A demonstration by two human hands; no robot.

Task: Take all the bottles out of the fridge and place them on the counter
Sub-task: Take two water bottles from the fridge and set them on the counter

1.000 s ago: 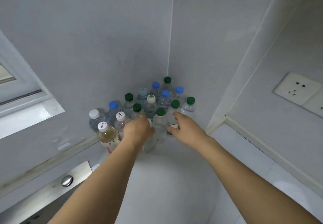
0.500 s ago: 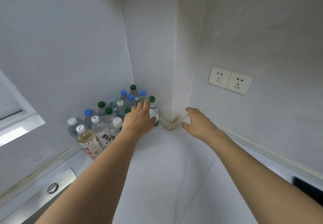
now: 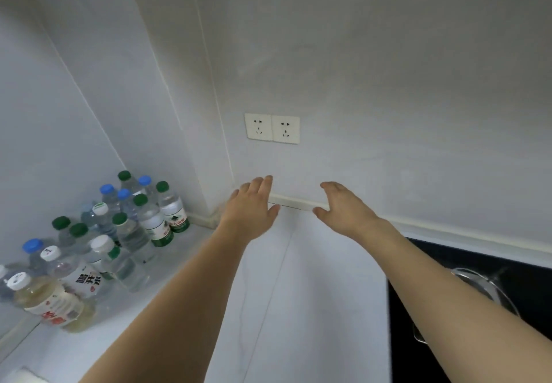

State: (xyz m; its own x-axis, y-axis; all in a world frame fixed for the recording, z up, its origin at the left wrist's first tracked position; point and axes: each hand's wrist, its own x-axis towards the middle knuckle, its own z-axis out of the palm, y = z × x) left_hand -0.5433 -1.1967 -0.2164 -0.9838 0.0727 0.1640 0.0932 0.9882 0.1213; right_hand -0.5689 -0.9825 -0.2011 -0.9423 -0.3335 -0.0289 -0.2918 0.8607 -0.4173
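Above the white counter (image 3: 313, 278), near the back wall: left hand (image 3: 249, 206) and right hand (image 3: 348, 209) both stretched forward, palms down, fingers spread loosely, empty, holding nothing. Side by side, apart, neither touching a bottle. Bare forearms reaching in from the lower edge, left one crossing from the lower left, right one from the lower right corner.

Just beyond the fingertips: pale trim strip (image 3: 291, 202) along the join of counter and wall. Higher on the wall: two white sockets (image 3: 271, 128) set edge to edge.

Well to the left of the left hand, in the counter's corner: cluster of bottles (image 3: 119, 233), all upright, packed close, all capped. Mostly clear plastic with clear liquid inside. Caps green, blue and white. Nearest the hands: two green-capped bottles with green-and-white labels (image 3: 167, 221), a mountain-like mark on them, text too small to read. Toward the front: white-capped bottle with large dark Chinese characters (image 3: 86, 281) on a white label, not fully legible. At the front edge of the cluster: yellowish-liquid bottle (image 3: 50, 305), white cap, white label with red lettering, blurred.

To the right of the right forearm: black cooktop (image 3: 448, 338) set into the counter, with a glass pot lid (image 3: 484, 290) partly hidden behind the arm.
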